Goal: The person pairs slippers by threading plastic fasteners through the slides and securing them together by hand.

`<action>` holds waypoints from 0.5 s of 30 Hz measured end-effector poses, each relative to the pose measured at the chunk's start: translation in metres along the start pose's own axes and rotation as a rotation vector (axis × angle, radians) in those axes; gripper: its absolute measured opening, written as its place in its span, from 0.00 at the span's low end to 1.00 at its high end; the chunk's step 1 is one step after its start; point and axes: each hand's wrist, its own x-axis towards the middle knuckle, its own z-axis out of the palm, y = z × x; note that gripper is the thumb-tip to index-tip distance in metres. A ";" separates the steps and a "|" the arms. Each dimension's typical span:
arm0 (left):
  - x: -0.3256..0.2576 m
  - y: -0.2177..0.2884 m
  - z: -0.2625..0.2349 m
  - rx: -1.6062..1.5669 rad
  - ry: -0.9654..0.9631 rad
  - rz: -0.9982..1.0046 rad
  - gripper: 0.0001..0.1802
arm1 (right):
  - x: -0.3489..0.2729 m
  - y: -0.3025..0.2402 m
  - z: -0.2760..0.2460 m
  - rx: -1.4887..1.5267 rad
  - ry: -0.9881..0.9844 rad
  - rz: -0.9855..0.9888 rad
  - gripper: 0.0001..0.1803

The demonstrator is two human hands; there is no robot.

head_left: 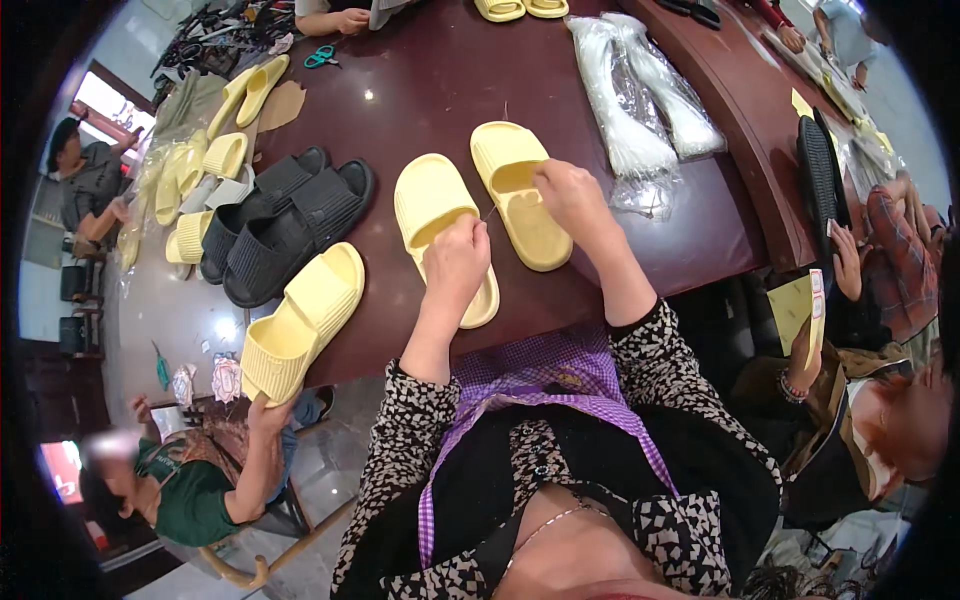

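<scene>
Two yellow slide slippers lie side by side before me, toes pointing away. Over the strap of the left slipper [432,185], my left hand [457,262] is closed, with the fingers pinched. A short thin strand [489,214] shows at its fingertips, toward the other shoe. My right hand [577,203] is closed in a pinch at the opening of the right slipper [535,235], beside its strap. Whatever those fingertips hold is hidden or too small to make out.
Black slippers [290,235] stand to the left, near a yellow slipper [305,320] touched by a co-worker's hand [268,412]. Clear bags of white strands [625,100] lie at the right. Teal scissors [321,57] are far off. Another person holds a yellow slipper [815,320] at right.
</scene>
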 end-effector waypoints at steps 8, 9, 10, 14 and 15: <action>0.000 0.000 0.001 0.004 0.009 0.023 0.08 | 0.085 0.031 0.009 -0.168 -0.130 0.266 0.15; -0.001 -0.003 0.001 0.008 0.003 0.048 0.07 | 0.093 0.037 0.015 -0.167 -0.131 0.260 0.15; -0.001 -0.005 0.001 0.013 -0.002 0.071 0.07 | 0.100 0.043 0.021 -0.182 -0.201 0.299 0.15; 0.000 -0.017 0.001 0.087 0.076 0.239 0.05 | 0.116 0.057 0.043 -0.173 -0.378 0.320 0.15; 0.000 -0.019 0.001 0.092 0.083 0.226 0.05 | 0.118 0.062 0.044 -0.144 -0.387 0.284 0.15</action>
